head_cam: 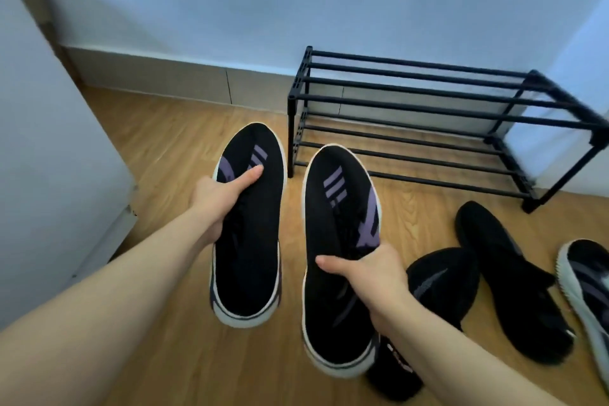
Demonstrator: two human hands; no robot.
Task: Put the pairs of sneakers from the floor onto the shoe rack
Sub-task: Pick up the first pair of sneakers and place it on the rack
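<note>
I hold a pair of black sneakers with purple stripes and white soles above the wooden floor, toes pointing away. My left hand [217, 198] grips the left sneaker [250, 241] at its laces, thumb across the tongue. My right hand [365, 270] grips the right sneaker [333, 231] from its right side. The black two-tier shoe rack [438, 99] stands against the wall just beyond and to the right, with bare bars on both tiers.
An all-black pair of sneakers [507, 277] lies on the floor at the right. A sneaker with a white sole [586, 283] sits at the right edge. A black slipper [392, 369] lies under my right forearm. A white cabinet [49, 175] stands at the left.
</note>
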